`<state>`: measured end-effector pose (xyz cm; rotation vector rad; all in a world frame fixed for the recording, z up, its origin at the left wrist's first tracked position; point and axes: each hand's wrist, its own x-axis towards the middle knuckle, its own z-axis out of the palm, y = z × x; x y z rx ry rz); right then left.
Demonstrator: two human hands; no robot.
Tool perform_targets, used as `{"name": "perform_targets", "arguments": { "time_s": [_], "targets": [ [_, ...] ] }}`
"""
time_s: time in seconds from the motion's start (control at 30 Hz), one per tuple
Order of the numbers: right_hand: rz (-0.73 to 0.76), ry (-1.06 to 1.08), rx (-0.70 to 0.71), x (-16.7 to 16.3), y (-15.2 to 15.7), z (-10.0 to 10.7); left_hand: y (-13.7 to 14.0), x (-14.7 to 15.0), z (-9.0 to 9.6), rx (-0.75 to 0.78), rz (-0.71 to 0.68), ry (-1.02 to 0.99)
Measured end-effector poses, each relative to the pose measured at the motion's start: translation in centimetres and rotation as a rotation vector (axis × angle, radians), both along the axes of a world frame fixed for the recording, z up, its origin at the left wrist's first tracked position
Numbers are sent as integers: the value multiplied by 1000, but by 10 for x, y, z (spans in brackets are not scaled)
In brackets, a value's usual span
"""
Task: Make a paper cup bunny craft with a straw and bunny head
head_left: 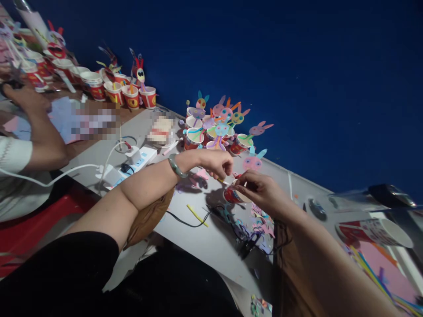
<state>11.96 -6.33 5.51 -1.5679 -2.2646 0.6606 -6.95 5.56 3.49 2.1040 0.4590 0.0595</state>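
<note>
My right hand [259, 187] is closed at the rim of a red paper cup [231, 195], which lies tilted with part of it hidden behind the fingers. Just left of it, my left hand [220, 165] is curled in a pinch, a green bangle on its wrist. A thin yellow and white piece [223, 181] shows below the left fingertips; its kind and the grip on it are blurred. Close behind the hands stands a pink paper rabbit head [252, 163] with blue ears. Paper scraps [262, 224] lie in front of the cup.
Several red cups with paper rabbits [222, 128] stand along the blue wall. A power strip [139, 162] with white cables sits left. A yellow strip [197, 215] and black cord lie in front. Another person's arm [46, 127] works at far left. Stacked cups [373, 232] lie right.
</note>
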Motion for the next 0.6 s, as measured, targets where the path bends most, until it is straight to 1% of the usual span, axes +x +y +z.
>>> {"name": "perform_targets", "arguments": {
  "time_s": [0.1,0.3,0.43,0.6],
  "targets": [
    [44,-24,13,-2,5,-2,0,1,-3,-27,-57,78],
    [95,-89,37,-10,10,-6,1,7,-13,-35,-88,231],
    [74,-145,32,-12,14,-8,3,7,-14,-28,-98,205],
    [78,-210,30,-16,16,-3,2,7,-12,-41,-95,168]
  ]
}}
